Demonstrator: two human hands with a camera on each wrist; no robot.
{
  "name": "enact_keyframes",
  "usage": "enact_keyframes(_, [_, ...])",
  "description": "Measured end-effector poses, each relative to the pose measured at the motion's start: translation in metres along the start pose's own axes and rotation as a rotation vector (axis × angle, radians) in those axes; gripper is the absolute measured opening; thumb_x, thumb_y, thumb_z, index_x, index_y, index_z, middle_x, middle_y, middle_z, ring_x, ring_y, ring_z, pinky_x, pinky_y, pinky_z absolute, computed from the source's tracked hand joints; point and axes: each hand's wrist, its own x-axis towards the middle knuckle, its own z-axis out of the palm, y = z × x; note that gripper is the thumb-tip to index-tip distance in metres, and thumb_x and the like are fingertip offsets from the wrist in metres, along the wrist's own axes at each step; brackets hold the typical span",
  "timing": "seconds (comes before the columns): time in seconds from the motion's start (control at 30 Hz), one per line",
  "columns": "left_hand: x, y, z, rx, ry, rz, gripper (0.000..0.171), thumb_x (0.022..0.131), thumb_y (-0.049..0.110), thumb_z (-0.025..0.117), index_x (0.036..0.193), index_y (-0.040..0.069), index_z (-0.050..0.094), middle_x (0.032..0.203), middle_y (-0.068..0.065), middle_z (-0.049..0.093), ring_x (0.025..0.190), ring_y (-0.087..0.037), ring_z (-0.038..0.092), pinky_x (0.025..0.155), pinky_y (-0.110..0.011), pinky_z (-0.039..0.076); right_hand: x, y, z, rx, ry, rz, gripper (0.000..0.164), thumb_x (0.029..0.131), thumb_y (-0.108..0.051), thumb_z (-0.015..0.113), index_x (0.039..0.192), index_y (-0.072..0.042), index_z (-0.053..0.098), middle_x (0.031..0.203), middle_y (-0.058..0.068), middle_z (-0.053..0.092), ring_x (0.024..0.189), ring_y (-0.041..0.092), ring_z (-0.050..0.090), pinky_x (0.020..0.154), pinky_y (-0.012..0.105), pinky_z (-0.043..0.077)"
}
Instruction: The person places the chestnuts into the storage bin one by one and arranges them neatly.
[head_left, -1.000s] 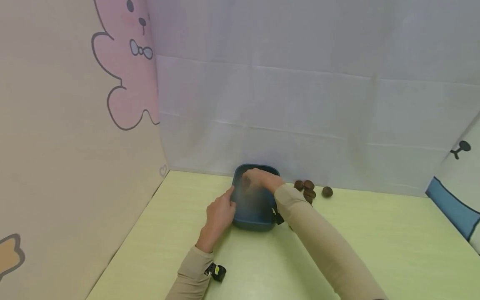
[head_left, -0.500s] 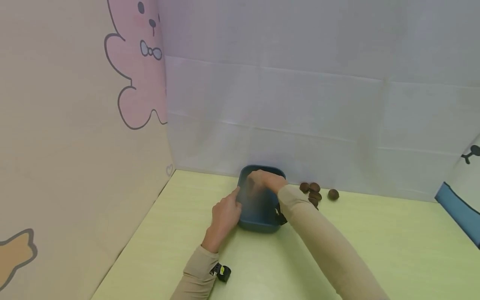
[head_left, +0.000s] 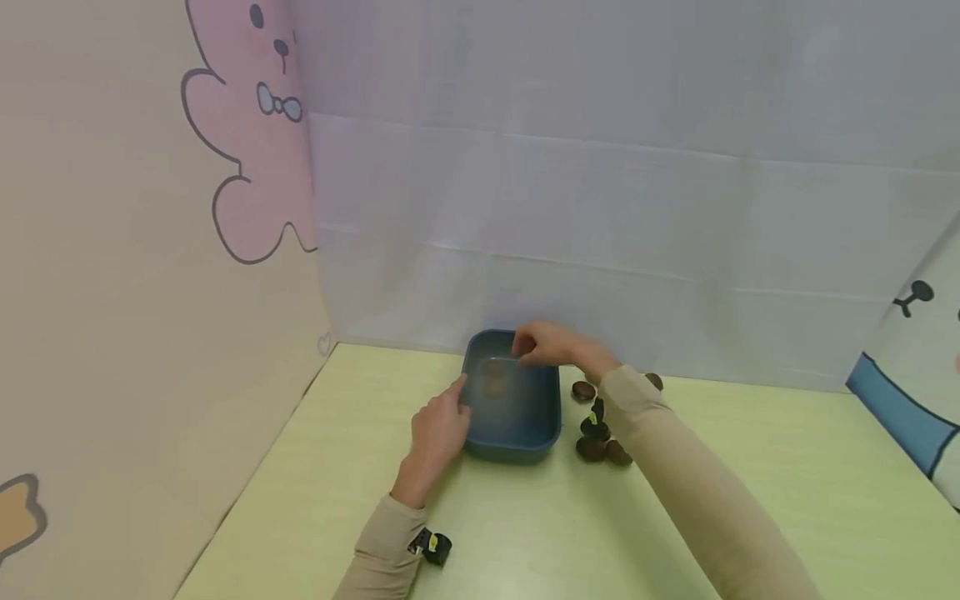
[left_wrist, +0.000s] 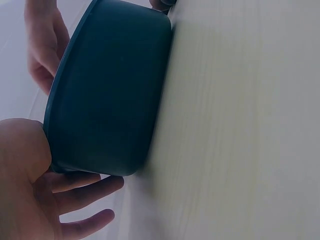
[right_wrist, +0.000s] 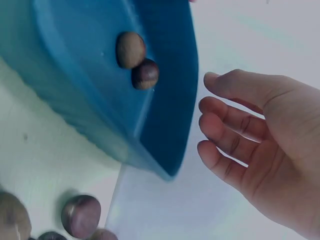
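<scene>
A blue plastic bin (head_left: 516, 417) stands on the table against the back wall. My left hand (head_left: 438, 425) rests at its left side; in the left wrist view its fingers (left_wrist: 90, 195) lie fairly straight along the wall near the rim. Over the bin's back right rim is my right hand (head_left: 546, 343), fingers loosely bent and holding nothing, as the right wrist view shows. Two chestnuts (right_wrist: 131, 50) lie together inside the bin. Several more, such as one chestnut (head_left: 583, 391), lie on the table to its right, partly hidden under the right forearm.
The pale yellow table (head_left: 510, 533) ends at a white cloth backdrop (head_left: 600, 208) just behind the bin. A cream wall (head_left: 150, 333) with a pink cartoon figure borders the left side. Small black cameras sit at both wrists.
My right hand has come up out of the bin and to the right, its fingers parted from the chestnuts now visible inside. My left hand stays at the bin's side.
</scene>
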Motion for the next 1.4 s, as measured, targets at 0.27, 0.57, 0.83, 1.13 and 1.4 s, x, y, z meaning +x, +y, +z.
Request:
enact_keyframes(0.27, [0.0, -0.001, 0.001, 0.0, -0.001, 0.003, 0.058, 0.087, 0.009, 0.054, 0.145, 0.017, 0.053, 0.05, -0.002, 0.043, 0.048, -0.013, 0.024, 0.044, -0.03, 0.023, -0.024, 0.016, -0.006, 0.056, 0.028, 0.018, 0.025, 0.093, -0.014, 0.065, 0.114, -0.002, 0.069, 0.104, 0.009, 0.069, 0.084, 0.017, 0.064, 0.077, 0.035, 0.052])
enact_keyframes(0.57, [-0.001, -0.001, 0.002, -0.018, -0.018, -0.005, 0.057, 0.089, 0.008, 0.054, 0.145, 0.016, 0.054, 0.049, -0.003, 0.044, 0.046, -0.014, 0.024, 0.044, -0.03, 0.021, -0.046, 0.033, 0.001, 0.096, 0.082, 0.025, 0.025, 0.094, -0.014, 0.066, 0.115, -0.002, 0.069, 0.105, 0.01, 0.07, 0.077, 0.017, 0.065, 0.075, 0.035, 0.052])
enact_keyframes(0.83, [0.0, 0.0, 0.002, -0.008, -0.016, 0.006, 0.056, 0.089, 0.008, 0.053, 0.145, 0.015, 0.053, 0.047, -0.001, 0.04, 0.045, -0.012, 0.02, 0.043, -0.028, 0.018, -0.058, 0.054, 0.012, 0.135, 0.189, -0.001, 0.029, 0.092, -0.01, 0.065, 0.118, 0.003, 0.066, 0.108, 0.018, 0.067, 0.091, 0.029, 0.063, 0.075, 0.036, 0.051])
enact_keyframes(1.13, [0.0, 0.001, -0.001, 0.006, -0.015, 0.001, 0.057, 0.089, 0.008, 0.054, 0.145, 0.016, 0.053, 0.047, -0.002, 0.042, 0.046, -0.013, 0.021, 0.043, -0.029, 0.019, -0.073, 0.073, 0.023, 0.134, 0.238, 0.002, 0.028, 0.089, -0.008, 0.067, 0.114, 0.006, 0.067, 0.108, 0.023, 0.067, 0.101, 0.038, 0.062, 0.085, 0.046, 0.051])
enact_keyframes(1.4, [-0.001, 0.001, 0.002, -0.005, -0.027, -0.013, 0.057, 0.09, 0.008, 0.053, 0.146, 0.016, 0.052, 0.047, -0.003, 0.043, 0.046, -0.013, 0.021, 0.043, -0.029, 0.018, -0.084, 0.098, 0.042, 0.165, 0.241, 0.036, 0.031, 0.089, -0.008, 0.068, 0.116, 0.006, 0.065, 0.112, 0.023, 0.067, 0.104, 0.037, 0.064, 0.093, 0.054, 0.048])
